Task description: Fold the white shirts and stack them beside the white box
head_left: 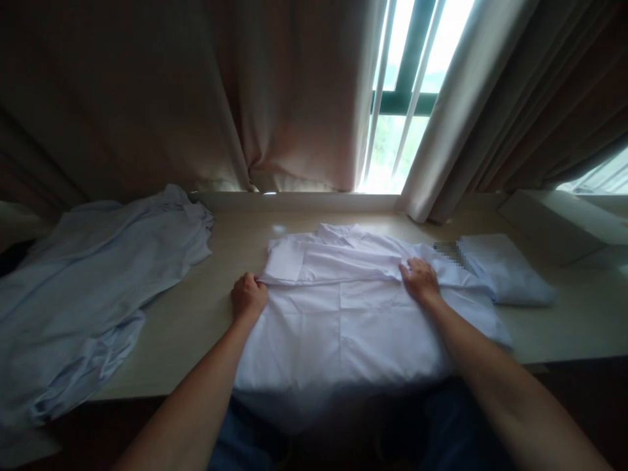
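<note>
A white collared shirt (pixel 314 327) lies spread on the table in front of me, its collar toward the window and its lower end hanging over the near edge. One sleeve is laid across the upper part in a flat fold. At the left edge of that fold, my left hand (pixel 249 296) is closed, thumb and fingers pinching the cloth. My right hand (pixel 420 278) has its fingers curled on the shirt's right side, gripping the fabric near the fold's other end. The fingertips of both hands are partly hidden.
Several loose white garments (pixel 108 255) are heaped on the left of the pale table (pixel 191 314). A folded white garment (pixel 510 268) sits to the right, with a box-like pale object (pixel 564 222) behind it. Long curtains (pixel 304 98) and a window (pixel 407 98) stand at the back.
</note>
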### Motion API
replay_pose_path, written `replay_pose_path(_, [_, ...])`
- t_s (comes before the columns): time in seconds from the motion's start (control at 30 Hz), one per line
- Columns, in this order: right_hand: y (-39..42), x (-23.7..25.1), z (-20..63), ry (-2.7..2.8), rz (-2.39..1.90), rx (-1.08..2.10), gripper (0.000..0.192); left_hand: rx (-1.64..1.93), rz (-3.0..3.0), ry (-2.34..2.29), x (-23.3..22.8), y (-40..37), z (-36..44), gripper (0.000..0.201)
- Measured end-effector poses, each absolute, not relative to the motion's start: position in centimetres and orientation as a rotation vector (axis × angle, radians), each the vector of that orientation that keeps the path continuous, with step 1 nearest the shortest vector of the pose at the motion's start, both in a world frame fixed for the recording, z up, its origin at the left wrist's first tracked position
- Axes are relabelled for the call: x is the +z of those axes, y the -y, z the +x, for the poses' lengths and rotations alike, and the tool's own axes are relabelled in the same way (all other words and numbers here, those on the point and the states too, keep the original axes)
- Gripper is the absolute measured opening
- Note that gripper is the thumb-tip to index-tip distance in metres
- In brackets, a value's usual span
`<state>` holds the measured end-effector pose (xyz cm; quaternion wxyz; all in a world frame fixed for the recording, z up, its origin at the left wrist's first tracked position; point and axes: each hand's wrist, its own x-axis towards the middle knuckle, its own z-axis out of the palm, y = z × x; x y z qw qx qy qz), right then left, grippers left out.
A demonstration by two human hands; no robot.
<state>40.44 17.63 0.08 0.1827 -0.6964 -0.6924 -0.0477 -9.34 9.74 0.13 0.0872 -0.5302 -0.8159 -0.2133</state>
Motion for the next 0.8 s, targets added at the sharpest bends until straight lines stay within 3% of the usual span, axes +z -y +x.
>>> replay_pose_path(0.5, [-17.7,1.5,39.4,1.84,-2.073,-0.115,0.043,-0.963,-1.693,2.403,0.1,-9.2,-10.5,0.015])
replay_pose_path(0.8, [-10.2,3.0,34.1,2.146,-1.623,-0.16,0.034,-0.999,-1.69,2.355,0.6,-9.2,-9.8,0.028])
